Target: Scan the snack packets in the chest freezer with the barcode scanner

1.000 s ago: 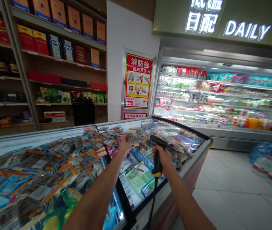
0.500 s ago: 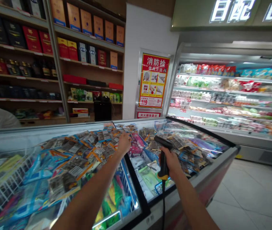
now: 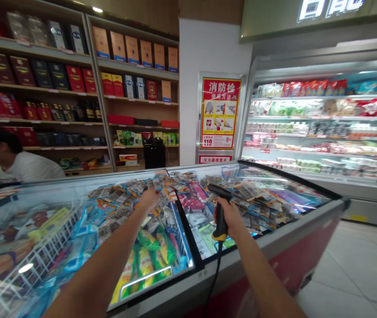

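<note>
My right hand [image 3: 232, 217] is wrapped round the handle of a black and yellow barcode scanner [image 3: 220, 221], its head pointing left over the freezer. A cable hangs from the scanner's base. My left hand [image 3: 149, 198] is closed at the fingertips on the edge of a small snack packet [image 3: 167, 195] with orange and clear parts. Below and around it, a spread of similar packets [image 3: 117, 198] covers the left part of the glass lid. A second pile of packets [image 3: 257, 203] lies right of the scanner.
The chest freezer's black centre frame [image 3: 187, 229] runs between my arms. Under the glass are wire baskets [image 3: 47, 238] and green and yellow bags [image 3: 146, 265]. A person in a white top [image 3: 39, 165] is behind the freezer at left. Shelves and a refrigerated display [image 3: 321, 128] stand behind.
My left hand has moved left and toward me, now with a packet at its fingertips. The scanner has shifted slightly left. The view has turned left, bringing the person more into sight.
</note>
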A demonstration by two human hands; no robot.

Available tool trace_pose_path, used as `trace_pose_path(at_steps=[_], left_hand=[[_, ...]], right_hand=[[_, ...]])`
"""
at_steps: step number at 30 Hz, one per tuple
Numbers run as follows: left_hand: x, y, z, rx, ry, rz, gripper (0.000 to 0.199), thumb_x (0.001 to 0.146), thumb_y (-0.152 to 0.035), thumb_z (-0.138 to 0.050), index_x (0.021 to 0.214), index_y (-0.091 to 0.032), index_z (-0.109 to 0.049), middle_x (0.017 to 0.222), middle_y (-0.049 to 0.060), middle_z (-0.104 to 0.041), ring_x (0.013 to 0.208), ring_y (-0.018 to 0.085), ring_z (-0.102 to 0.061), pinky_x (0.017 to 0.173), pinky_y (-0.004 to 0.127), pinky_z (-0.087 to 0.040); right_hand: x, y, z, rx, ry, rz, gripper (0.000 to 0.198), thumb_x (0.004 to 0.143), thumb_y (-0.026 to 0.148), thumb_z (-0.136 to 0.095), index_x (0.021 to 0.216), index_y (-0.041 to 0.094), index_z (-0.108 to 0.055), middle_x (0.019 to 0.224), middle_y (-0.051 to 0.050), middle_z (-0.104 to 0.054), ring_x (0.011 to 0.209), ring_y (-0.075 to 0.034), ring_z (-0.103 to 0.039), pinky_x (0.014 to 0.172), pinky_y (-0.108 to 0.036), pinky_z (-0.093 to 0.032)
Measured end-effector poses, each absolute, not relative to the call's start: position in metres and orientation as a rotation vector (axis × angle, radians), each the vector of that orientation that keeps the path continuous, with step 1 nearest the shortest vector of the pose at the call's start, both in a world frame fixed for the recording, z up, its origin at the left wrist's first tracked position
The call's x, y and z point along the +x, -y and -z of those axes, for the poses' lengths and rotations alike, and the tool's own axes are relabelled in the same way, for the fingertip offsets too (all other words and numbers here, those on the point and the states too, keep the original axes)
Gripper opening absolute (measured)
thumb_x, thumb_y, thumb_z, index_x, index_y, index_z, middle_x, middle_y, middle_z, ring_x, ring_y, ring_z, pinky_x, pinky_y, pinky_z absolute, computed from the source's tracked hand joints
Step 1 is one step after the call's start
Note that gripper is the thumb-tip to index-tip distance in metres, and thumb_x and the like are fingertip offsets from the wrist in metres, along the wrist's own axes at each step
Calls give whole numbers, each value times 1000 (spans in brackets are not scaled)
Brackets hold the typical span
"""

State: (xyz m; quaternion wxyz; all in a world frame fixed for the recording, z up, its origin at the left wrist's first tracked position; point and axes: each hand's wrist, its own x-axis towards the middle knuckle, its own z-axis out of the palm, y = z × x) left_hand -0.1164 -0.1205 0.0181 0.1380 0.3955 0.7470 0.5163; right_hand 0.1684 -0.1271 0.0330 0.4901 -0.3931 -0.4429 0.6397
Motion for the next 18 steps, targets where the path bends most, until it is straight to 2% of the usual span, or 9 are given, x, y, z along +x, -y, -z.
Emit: trace_pose_path(at_steps=[5,13,18], left_hand=[[-84,117,-22,1027,-1966,-1613,31,80,-29,-47,107,-16,-50,108,7,-53,91,17,-54,75,37,-46],[-36,102,-3,918,-1689,-1838,32,80,-30,-47,108,-15,-50,108,8,-53,90,17,-54,75,38,-46],[-20,85,7,873,-1570,-1936,31,80,-29,-48,107,-15,-50,106,7,-54,88,17,-55,74,37,-47]], right_hand=[[173,132,-43,-875,1159,-1612,26,66,37,-55,53,16,-48,39,2,-49,33,-8,-43,32,-20,-36],[166,140,-55,-775,1035,-1924,25,70,38,-50,59,16,-48,43,3,-50,35,-9,-45,33,-21,-38],[170,136,-51,-805,1003,-1955,22,71,36,-49,62,16,-49,43,4,-49,35,-8,-45,33,-20,-37]])
